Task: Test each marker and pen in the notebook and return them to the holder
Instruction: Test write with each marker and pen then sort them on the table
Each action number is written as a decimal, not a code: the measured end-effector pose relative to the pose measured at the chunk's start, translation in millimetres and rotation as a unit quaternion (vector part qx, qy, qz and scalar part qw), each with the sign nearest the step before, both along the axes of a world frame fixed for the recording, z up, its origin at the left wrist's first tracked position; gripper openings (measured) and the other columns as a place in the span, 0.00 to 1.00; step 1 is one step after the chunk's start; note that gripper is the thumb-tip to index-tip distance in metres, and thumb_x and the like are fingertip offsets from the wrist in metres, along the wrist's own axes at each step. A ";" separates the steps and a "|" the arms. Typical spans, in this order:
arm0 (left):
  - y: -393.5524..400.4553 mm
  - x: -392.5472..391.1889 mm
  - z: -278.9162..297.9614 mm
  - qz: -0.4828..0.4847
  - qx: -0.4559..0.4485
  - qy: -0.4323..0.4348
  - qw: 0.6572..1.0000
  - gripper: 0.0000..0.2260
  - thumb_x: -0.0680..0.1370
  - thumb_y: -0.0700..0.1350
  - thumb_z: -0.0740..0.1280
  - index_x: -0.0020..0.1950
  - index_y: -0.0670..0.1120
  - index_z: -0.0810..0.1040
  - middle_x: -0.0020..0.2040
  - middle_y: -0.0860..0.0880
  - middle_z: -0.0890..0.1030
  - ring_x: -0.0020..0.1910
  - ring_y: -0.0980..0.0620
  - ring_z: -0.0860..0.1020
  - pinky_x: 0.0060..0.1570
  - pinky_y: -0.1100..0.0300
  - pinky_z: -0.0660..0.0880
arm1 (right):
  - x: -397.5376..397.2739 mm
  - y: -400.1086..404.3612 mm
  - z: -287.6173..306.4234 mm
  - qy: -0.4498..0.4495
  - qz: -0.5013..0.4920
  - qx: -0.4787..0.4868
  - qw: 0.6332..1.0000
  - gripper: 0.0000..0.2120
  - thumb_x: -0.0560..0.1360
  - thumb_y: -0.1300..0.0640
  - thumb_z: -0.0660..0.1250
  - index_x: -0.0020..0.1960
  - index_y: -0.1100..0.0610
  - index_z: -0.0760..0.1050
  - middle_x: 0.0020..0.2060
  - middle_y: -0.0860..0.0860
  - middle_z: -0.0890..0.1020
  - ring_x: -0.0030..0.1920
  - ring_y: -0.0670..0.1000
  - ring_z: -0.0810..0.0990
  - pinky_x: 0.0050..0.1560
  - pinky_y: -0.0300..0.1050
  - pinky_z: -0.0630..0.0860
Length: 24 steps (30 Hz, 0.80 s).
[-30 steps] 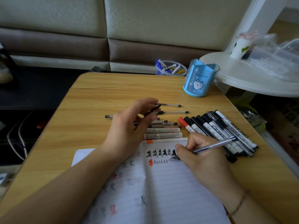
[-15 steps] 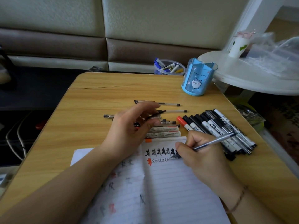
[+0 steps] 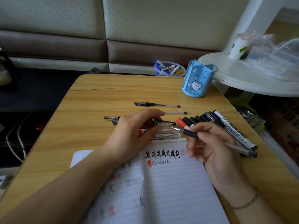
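Note:
An open lined notebook (image 3: 169, 191) with black and red test marks lies at the table's near edge. My right hand (image 3: 213, 152) holds a clear gel pen (image 3: 191, 133) lifted off the page, its tip pointing left. My left hand (image 3: 137, 135) pinches the pen's clear cap (image 3: 163, 123) just left of that tip. A row of black and red markers (image 3: 226, 126) lies to the right. Loose gel pens (image 3: 157, 104) lie farther back. The blue holder (image 3: 198, 78) stands at the far right of the table.
The wooden table (image 3: 97, 102) has a crack line near its far edge. A clear tub of markers (image 3: 169, 68) sits behind it. A white round table (image 3: 250, 81) with a cup and plastic bags overhangs the right side. Sofa cushions fill the background.
My right hand lifted the pen off the notebook and swung its tip left toward the cap. My left hand turned the cap toward the pen tip.

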<state>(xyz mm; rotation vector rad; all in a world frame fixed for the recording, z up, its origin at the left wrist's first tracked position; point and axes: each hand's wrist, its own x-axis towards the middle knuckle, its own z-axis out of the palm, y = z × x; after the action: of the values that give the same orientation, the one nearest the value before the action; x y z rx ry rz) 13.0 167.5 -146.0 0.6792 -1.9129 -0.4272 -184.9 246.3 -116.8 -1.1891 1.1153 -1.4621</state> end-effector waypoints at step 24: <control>2.8 0.1 2.0 -0.018 0.003 -0.002 1.000 0.10 0.75 0.39 0.72 0.56 0.42 0.82 0.51 0.56 0.82 0.47 0.59 0.82 0.41 0.55 0.79 | -1.0 0.0 4.5 -0.015 -0.050 -0.012 0.999 0.05 0.70 0.59 0.66 0.37 0.53 0.80 0.30 0.57 0.80 0.24 0.54 0.74 0.23 0.37 0.65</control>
<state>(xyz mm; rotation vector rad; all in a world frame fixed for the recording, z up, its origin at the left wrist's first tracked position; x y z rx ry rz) 13.1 170.3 -144.0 0.6500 -1.9302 -0.4544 -185.8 246.3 -112.2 -1.1384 1.1535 -1.5686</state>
